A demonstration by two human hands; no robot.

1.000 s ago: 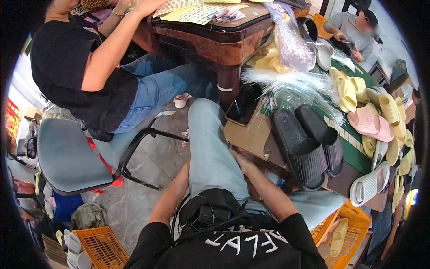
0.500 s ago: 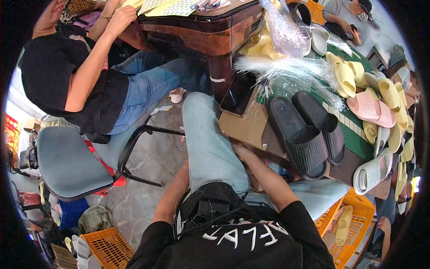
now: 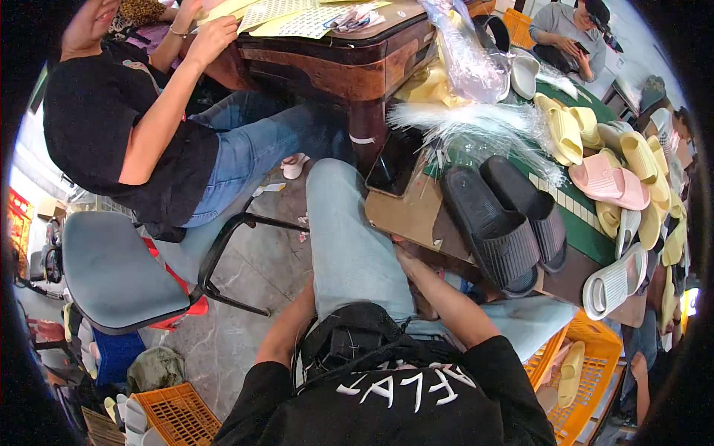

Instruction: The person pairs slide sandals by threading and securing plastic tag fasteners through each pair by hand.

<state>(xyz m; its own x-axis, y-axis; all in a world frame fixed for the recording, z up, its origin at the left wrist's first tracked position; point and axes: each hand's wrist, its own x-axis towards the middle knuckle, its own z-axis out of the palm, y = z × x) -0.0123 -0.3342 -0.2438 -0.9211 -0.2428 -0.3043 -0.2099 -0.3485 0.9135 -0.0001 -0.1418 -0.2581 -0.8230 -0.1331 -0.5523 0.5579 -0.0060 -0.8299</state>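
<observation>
My left hand (image 3: 307, 288) reaches down beside the raised leg in light jeans (image 3: 349, 230), and its fingers are hidden behind that leg. On the other side of the leg my right hand (image 3: 406, 262) goes down below the edge of the brown cardboard (image 3: 405, 217); only its back and wrist show. What either hand holds, if anything, is out of sight. Nearest to my right arm, a pair of black slide sandals (image 3: 497, 241) lies on the table. A dark phone (image 3: 394, 165) rests at the table corner.
Clear plastic strips (image 3: 483, 123), yellow slides (image 3: 561, 134), pink slides (image 3: 610, 182) and a white slide (image 3: 611, 286) crowd the green table (image 3: 576, 201). A co-worker (image 3: 97, 126) handles yellow sheets (image 3: 286, 18) at left. A grey chair (image 3: 119, 271) and orange crates (image 3: 175, 412) stand around me.
The whole view has shifted slightly. The co-worker at left has moved their arms a little with the sheets. Both my hands stay down beside the leg.
</observation>
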